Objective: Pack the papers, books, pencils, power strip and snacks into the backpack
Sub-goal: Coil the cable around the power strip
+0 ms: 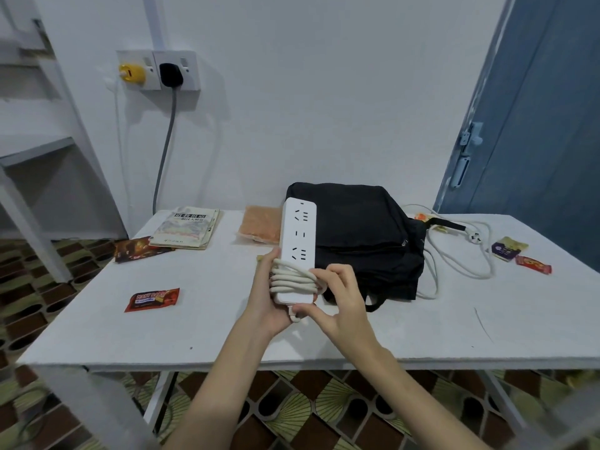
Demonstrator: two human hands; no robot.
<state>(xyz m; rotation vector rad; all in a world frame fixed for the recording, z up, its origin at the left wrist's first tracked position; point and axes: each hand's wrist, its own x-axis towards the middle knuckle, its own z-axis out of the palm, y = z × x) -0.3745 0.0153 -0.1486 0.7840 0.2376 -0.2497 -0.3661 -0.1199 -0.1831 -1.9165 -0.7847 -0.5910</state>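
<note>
- Left hand grips the lower end of the strip, fingers curled round its left side and pinning the wound turns, so it stands upright above the table's middle, clear of the top.
- Right hand pinches the cord just below the strip's bottom end, thumb and forefinger closed on the loop where it leaves the body.
- Table carries everything else; the bag lies flat near the far edge, right of centre, and looks closed from here.
- Slack cord trails round the bag's right side toward the far right corner, where the plug lies.
- Books sit at the far left corner, an orange packet at the far edge just left of the bag.
- Snacks: one wrapper touching the books' near-left side, a bar toward the left edge, two more by the right edge.
- Step in hand, I judge: winding the cord. Keep each turn snug beside the last, not crossing, with the left thumb holding tension.
- Draw the slack in slowly so it clears the bag and does not sweep the right-edge snacks off.
- Tuck the plug under the last turn before opening the bag.
</note>
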